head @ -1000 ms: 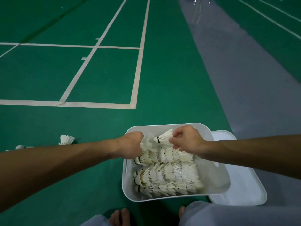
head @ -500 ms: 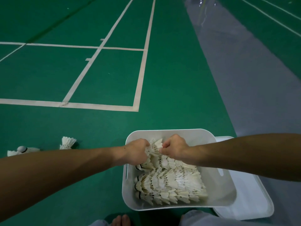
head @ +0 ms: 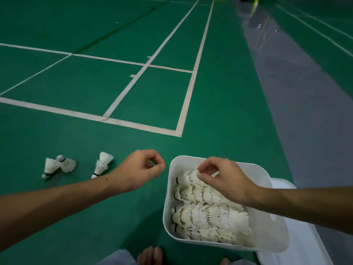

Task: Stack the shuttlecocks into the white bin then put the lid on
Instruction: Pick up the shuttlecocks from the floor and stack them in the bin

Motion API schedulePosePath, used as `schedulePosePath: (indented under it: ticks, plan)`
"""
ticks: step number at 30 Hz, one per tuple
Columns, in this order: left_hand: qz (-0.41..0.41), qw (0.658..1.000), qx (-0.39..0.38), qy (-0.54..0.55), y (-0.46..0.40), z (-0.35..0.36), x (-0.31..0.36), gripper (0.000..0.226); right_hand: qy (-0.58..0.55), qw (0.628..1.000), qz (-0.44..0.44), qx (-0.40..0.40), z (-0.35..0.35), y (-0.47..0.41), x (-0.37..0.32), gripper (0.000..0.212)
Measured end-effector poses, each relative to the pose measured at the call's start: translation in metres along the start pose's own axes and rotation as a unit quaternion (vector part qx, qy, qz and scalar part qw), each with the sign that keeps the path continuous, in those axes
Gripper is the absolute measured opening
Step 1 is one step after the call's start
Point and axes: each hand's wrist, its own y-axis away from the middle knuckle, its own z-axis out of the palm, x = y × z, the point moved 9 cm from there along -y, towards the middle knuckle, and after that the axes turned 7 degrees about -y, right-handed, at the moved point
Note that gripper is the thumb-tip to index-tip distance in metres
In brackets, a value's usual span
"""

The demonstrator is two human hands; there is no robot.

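Left hand (head: 142, 170) empty, fingers curled. Right hand (head: 221, 177) pinching top row in white bin (head: 271, 234). Loose shuttlecocks (head: 102, 164) beyond left hand: featherlight, fragile skirts; better gripped by cork.

2 bare forearms — no sleeves, no watch, no rings or bands seen on either. Left hand (head: 140, 170) & right hand (head: 224, 179): no gloves, fingers (head: 205, 176) bare, nails short. Small dark mark on left forearm nr wrist. Lower edge — light grey trouser fabric (head: 116, 258) over knees, bare toes (head: 150, 255) betw.
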Motion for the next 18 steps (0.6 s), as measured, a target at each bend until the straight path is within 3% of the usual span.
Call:
schedulePosePath:
  ticks: [6, 10, 14, 18]
  plan:
    - [-0.111, 0.987, 0.088, -0.073, 0.037, -0.05, -0.123, 0.011, 0.024, 0.995, -0.08, -0.052, 0.064, -0.055, -0.082, 0.008]
    - [-0.192, 0.962, 0.149, -0.122, 0.048, -0.071, -0.217, 0.006, 0.014, 0.992, -0.074, -0.098, 0.147, -0.117, -0.101, 0.012]
    - [-0.261, 0.939, 0.187, -0.119, 0.029, -0.091, -0.279, 0.046, 0.033, 0.988, -0.029, -0.148, 0.227, -0.177, -0.094, 0.016]
    - [-0.27, 0.932, 0.192, -0.147, -0.004, -0.091, -0.309, 0.075, 0.031, 0.988, 0.024, -0.147, 0.284, -0.233, -0.087, 0.035]
